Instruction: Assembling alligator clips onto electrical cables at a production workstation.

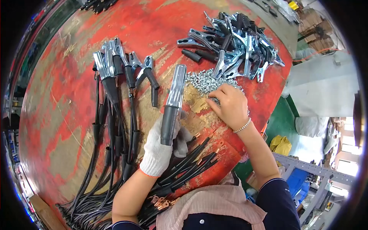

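My left hand [163,138], in a white knit glove, is closed around a battery clamp [175,94]. The clamp stands with its shiny metal jaws pointing away from me and its black sleeved handle toward me. My bare right hand [231,105] is at the near edge of a heap of small silvery screws [203,81]. Its thumb and fingers are curled toward each other, and screws show in the gap between them. Whatever the fingertips pinch is too small to make out.
Loose clamps and black sleeves [239,42] are piled at the far right. Clamps joined to black cables [109,73] lie at left. More cables with copper lugs [207,157] lie near my left forearm. The worn red table's [57,111] right edge runs beyond my right hand.
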{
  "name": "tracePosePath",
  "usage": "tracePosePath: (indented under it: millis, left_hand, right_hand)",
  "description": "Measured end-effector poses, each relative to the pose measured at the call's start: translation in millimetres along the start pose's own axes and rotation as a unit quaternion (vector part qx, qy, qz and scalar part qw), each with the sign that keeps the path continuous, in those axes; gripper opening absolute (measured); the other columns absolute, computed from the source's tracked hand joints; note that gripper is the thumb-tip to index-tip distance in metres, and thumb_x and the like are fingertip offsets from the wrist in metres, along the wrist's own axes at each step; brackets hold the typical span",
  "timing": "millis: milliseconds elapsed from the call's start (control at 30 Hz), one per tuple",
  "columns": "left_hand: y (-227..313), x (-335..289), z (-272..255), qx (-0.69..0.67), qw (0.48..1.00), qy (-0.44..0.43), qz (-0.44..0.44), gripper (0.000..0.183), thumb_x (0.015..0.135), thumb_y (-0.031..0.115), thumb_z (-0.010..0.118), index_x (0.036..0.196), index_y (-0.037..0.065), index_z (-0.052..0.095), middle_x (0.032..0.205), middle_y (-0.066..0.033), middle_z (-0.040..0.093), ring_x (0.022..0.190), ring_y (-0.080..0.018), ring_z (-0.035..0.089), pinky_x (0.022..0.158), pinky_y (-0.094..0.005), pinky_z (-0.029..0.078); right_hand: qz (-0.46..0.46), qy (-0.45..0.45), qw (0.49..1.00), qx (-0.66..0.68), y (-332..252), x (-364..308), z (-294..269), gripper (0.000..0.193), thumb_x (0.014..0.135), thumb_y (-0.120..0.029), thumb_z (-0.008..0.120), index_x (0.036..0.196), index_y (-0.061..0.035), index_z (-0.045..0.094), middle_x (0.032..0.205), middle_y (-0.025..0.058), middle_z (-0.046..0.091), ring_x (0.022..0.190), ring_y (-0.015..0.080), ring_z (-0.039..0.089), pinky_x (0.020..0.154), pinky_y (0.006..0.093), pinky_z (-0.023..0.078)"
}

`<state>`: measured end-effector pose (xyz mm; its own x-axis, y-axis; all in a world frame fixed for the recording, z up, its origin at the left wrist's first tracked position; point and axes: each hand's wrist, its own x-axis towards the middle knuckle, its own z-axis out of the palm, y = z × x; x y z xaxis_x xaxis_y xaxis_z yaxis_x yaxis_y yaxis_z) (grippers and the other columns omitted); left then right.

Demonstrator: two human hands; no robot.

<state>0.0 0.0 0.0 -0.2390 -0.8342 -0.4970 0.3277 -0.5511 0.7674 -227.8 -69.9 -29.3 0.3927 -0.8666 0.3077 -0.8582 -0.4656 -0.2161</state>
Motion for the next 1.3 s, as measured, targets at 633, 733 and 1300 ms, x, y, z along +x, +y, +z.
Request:
tracePosePath:
  millis: [633, 733, 1300]
  left_hand:
    - [-7, -2, 8, 0.117, 0.990, -0.001, 0.082, 0.036, 0.096, 0.011, 0.047, 0.129, -0.002, 0.045, 0.073, -0.0055, 0.061, 0.055, -0.0085, 0.056, 0.051, -0.0258, 0.047]
    - [0, -6, 6, 0.165, 0.984, -0.008, 0.060, 0.036, 0.096, 0.009, 0.048, 0.130, -0.003, 0.047, 0.100, -0.0049, 0.060, 0.085, -0.0069, 0.055, 0.073, -0.0227, 0.047]
    - [1, -5, 5, 0.161, 0.985, -0.005, 0.057, 0.036, 0.096, 0.010, 0.049, 0.130, -0.002, 0.047, 0.090, -0.0031, 0.060, 0.076, -0.0053, 0.055, 0.067, -0.0214, 0.047]
  right_hand:
    - [-0.043, 0.079, 0.972, 0.215, -65, 0, -27, 0.027, 0.063, -0.005, 0.083, 0.087, -0.0117, 0.074, 0.077, 0.0049, 0.060, 0.068, 0.0191, 0.058, 0.059, 0.0291, 0.045]
    - [-0.032, 0.083, 0.972, 0.218, -70, 2, -26, 0.025, 0.063, -0.006, 0.083, 0.085, -0.0117, 0.074, 0.077, 0.0054, 0.060, 0.069, 0.0200, 0.058, 0.059, 0.0299, 0.045]
    - [0.037, 0.058, 0.967, 0.245, -78, 0, -24, 0.025, 0.064, -0.007, 0.085, 0.085, -0.0087, 0.073, 0.080, 0.0065, 0.060, 0.071, 0.0215, 0.059, 0.061, 0.0318, 0.045]
